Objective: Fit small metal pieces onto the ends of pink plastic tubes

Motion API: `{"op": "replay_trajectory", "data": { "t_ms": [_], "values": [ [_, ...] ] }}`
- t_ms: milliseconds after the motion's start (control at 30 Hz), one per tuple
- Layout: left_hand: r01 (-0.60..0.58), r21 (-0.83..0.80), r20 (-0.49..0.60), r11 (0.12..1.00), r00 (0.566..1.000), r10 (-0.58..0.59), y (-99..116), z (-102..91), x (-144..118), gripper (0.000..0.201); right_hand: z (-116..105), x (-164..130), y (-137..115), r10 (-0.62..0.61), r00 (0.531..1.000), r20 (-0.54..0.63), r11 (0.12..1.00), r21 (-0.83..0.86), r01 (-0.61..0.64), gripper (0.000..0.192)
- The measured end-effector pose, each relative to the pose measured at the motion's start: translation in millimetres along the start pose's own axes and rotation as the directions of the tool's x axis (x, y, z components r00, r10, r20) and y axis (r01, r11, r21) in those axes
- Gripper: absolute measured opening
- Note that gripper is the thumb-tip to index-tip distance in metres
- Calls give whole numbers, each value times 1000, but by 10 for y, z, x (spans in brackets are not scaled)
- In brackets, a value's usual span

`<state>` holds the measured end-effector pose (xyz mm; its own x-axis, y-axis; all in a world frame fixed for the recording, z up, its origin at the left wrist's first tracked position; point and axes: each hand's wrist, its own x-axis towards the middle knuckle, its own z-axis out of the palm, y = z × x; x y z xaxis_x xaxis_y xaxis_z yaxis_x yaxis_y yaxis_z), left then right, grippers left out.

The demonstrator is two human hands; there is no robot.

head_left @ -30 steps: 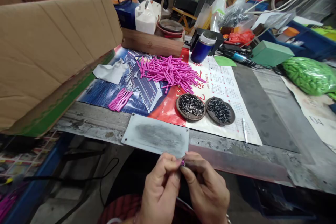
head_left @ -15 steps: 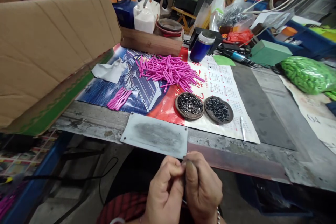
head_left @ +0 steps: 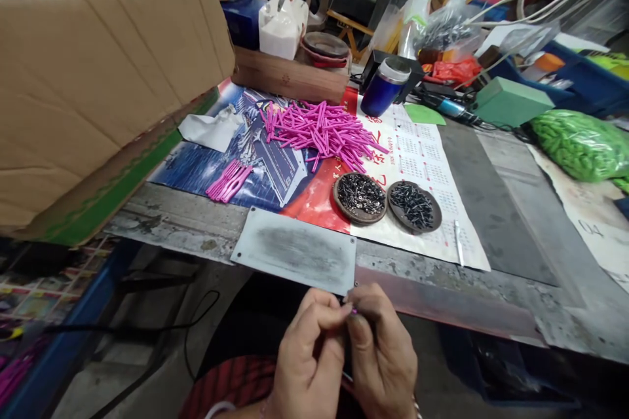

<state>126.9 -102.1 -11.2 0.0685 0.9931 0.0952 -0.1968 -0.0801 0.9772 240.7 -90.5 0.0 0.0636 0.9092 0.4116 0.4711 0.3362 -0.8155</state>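
Two bare hands, the left hand [head_left: 310, 357] and the right hand [head_left: 381, 353], meet just before a worktable [head_left: 162, 209], pinching between them one small, bright magenta piece [head_left: 354, 310], mostly hidden. One gray plate [head_left: 297, 250], darkly smudged, lies at the edge; beyond it sit two round dishes [head_left: 362, 219] of dark metal parts [head_left: 361, 195], one small magenta bundle [head_left: 228, 181], one magenta heap [head_left: 322, 134] too tangled to count and one blue cup [head_left: 381, 91].
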Motion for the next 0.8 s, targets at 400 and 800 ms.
{"op": "replay_trajectory", "data": {
  "t_ms": [400,800],
  "values": [
    [-16,-26,-29,1000,999,15,-3,-44,67,19,29,-84,-39,68,997,-31,998,20,-67,11],
    [16,-43,-54,999,998,-18,-17,-3,81,18,155,-87,12,-16,993,-113,995,-99,5,16]
  ]
}}
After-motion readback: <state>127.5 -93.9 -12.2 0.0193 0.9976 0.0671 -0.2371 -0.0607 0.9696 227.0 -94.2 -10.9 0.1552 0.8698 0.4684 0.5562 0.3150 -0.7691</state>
